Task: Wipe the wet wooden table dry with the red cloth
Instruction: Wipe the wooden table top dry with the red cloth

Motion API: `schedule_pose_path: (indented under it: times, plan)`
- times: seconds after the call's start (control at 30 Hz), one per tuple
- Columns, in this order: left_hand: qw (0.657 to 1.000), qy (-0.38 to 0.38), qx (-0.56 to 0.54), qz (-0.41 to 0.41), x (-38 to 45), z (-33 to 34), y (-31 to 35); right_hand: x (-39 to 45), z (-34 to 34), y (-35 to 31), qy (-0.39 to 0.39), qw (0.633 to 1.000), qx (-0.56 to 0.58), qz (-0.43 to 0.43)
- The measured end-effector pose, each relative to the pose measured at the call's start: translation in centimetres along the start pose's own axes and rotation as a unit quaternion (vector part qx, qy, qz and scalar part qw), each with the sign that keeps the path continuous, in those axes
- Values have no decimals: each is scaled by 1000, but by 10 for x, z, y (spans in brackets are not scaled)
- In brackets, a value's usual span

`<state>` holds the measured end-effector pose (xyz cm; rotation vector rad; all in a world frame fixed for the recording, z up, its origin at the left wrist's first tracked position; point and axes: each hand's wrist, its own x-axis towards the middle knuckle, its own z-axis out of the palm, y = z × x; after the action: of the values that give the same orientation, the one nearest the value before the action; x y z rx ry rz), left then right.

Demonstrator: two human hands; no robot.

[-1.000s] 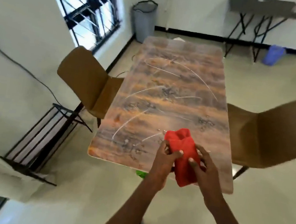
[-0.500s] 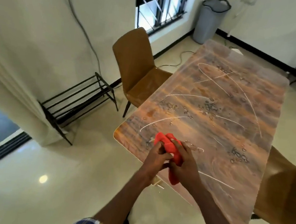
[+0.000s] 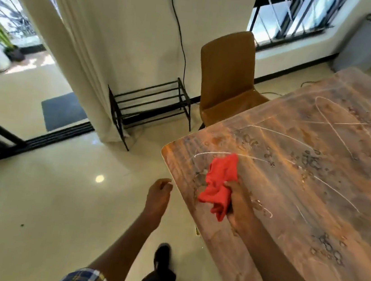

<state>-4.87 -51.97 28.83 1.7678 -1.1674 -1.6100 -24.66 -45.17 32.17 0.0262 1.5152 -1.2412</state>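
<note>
Currently right hand [image 3: 239, 204] clutching bunched red cloth [image 3: 219, 183] on near-left corner of wooden table [image 3: 313, 204]. Left hand [image 3: 159, 190] hanging off table, loosely curled, apparently empty. Droplets, streaks lying beyond cloth, rightward along table's long axis.

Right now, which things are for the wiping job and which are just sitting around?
For the job: red cloth, right hand holding it, wet wooden table.

Just around: brown chair, black rack, grey bin, curtain, floor mat.
</note>
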Motion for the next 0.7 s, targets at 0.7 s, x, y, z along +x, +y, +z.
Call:
schedule_pose_path:
  times: [0.7]
  plan:
    - [938,-31,-344,-36,133,32,-18,180,141,11,-193,452,-755,-434]
